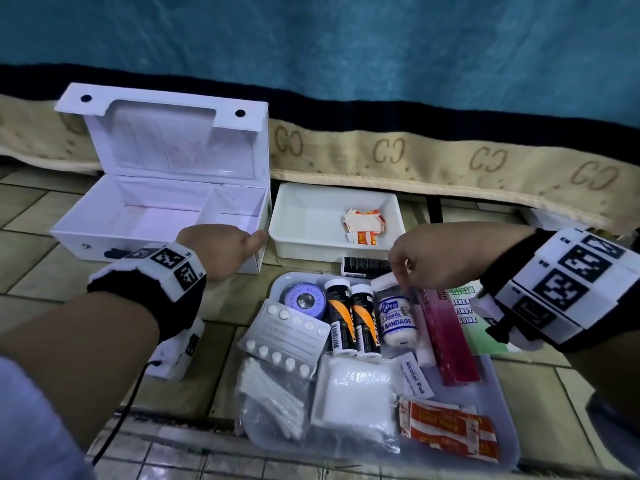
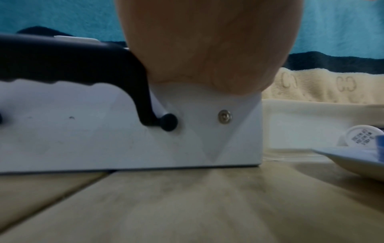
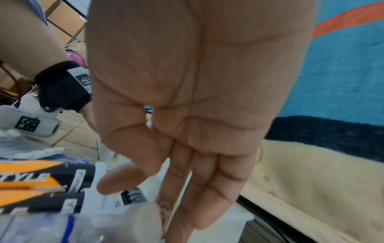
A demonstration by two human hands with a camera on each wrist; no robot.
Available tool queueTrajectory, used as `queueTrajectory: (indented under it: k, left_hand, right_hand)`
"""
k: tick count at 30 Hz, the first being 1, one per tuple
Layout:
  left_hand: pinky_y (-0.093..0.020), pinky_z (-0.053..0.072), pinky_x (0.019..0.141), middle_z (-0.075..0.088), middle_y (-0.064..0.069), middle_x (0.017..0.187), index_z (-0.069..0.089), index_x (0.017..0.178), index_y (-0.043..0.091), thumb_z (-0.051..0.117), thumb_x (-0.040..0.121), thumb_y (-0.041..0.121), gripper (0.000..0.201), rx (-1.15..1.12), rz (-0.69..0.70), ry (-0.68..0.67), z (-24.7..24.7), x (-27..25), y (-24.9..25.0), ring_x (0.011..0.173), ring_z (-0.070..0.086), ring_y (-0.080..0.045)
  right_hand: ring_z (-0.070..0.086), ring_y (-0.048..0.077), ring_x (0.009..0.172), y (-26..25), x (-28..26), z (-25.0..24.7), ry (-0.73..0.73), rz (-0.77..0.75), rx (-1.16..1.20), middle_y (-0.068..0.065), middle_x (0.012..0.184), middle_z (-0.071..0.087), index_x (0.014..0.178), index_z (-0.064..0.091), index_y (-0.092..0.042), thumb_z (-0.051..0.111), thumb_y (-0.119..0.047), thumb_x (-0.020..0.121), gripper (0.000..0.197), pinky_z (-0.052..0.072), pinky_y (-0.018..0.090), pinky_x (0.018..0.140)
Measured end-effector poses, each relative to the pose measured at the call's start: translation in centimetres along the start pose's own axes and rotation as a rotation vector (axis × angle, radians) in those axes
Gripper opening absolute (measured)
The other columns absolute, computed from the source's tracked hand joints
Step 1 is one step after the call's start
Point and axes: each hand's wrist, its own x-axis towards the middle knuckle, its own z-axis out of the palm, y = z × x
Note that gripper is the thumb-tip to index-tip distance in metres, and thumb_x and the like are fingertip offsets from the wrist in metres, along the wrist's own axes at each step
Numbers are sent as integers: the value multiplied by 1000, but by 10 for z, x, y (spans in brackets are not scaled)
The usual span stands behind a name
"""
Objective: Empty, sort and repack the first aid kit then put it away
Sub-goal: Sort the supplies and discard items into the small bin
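The white first aid box [image 1: 104, 202] stands open and empty on the tiled floor at the left, its lid upright. My left hand [image 1: 242, 242] grips the front wall near the right corner. The palm [image 2: 207, 49] sits on the rim beside the black handle [image 2: 83, 65]. My right hand [image 1: 400, 278] reaches down over the tray [image 1: 498, 403]. Its straight fingers [image 3: 187, 189] touch the top end of the wrapped bandage roll [image 1: 394, 317], and the thumb stands apart.
The tray also holds two orange-black tubes [image 1: 341, 320], tape [image 1: 303, 301], a blister pack [image 1: 287, 337], cotton buds, gauze [image 1: 353, 393], an alcohol pad, plasters [image 1: 446, 431] and a pink box [image 1: 446, 334]. Behind it a white bin [image 1: 311, 220] holds plasters. A blanket edge [image 1: 450, 161] hangs behind.
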Motion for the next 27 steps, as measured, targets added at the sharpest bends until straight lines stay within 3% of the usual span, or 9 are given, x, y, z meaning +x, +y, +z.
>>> queueTrajectory:
  k: [5, 8, 12, 14, 16, 18, 20, 22, 27]
  left_hand:
    - [-36, 45, 79, 58, -4, 75, 37, 59, 22, 9, 97, 50, 55, 13, 6, -4, 1, 3, -2, 81, 58, -25]
    - [-36, 46, 78, 60, -7, 80, 36, 59, 24, 10, 97, 49, 53, 32, 14, -7, 2, 3, -2, 82, 59, -25]
    - [-34, 43, 74, 52, -3, 69, 32, 58, 23, 10, 98, 48, 52, 28, 16, 1, 1, 3, -1, 79, 57, -25]
    - [-34, 43, 73, 50, -2, 67, 33, 58, 22, 10, 98, 48, 52, 20, 15, 4, 1, 3, -1, 77, 55, -24]
    - [-35, 45, 75, 51, -3, 68, 32, 58, 23, 10, 98, 48, 52, 12, 13, 1, 2, 3, -2, 77, 55, -24]
    - [-36, 46, 77, 58, -7, 76, 34, 59, 23, 10, 98, 49, 52, 10, 15, 1, 2, 3, -2, 80, 58, -25]
    - [-36, 46, 77, 63, -10, 85, 34, 59, 24, 10, 98, 48, 51, 17, 21, 5, 1, 2, -2, 84, 60, -26]
    - [-37, 47, 78, 63, -11, 88, 29, 59, 27, 12, 99, 45, 47, 17, 25, 3, 0, 1, -1, 86, 60, -27]
    - [-34, 43, 74, 58, -6, 81, 32, 59, 26, 10, 99, 46, 50, 41, 21, -5, 0, 2, -1, 86, 60, -26]
  right_hand:
    - [52, 6, 73, -3, 5, -10, -56, 4, -24, -11, 76, 58, 80, 67, -25, 53, -13, 84, 19, 43, 24, 63]
    - [53, 7, 70, 0, 16, -22, 40, 29, -4, -6, 87, 64, 82, 66, -23, 53, -14, 86, 16, 40, 21, 57]
    - [58, 22, 101, 6, 48, -28, 196, 67, -46, 3, 116, 64, 107, 66, -15, 43, -12, 91, 28, 46, 24, 81]
    - [50, 18, 111, 4, 65, -22, 101, 32, -82, 2, 132, 53, 126, 57, -15, 38, -8, 96, 36, 36, 5, 66]
    - [49, 21, 116, 1, 83, -15, 26, 8, -114, 9, 137, 49, 131, 50, -7, 38, -7, 98, 36, 32, 0, 48]
    - [53, 28, 111, 1, 99, -9, 25, 35, -142, 14, 133, 53, 127, 54, -1, 42, -8, 97, 33, 34, 0, 48]
    - [59, 29, 102, 3, 108, -5, 95, 73, -148, 14, 121, 62, 117, 62, -4, 50, -16, 93, 29, 43, 7, 64]
    - [62, 30, 102, 6, 113, -4, 138, 112, -132, 11, 112, 65, 109, 63, -12, 58, -25, 87, 26, 51, 31, 83]
    - [64, 31, 86, -6, 124, -7, 60, 81, -112, 12, 93, 67, 91, 67, -2, 55, -13, 91, 16, 48, 30, 74]
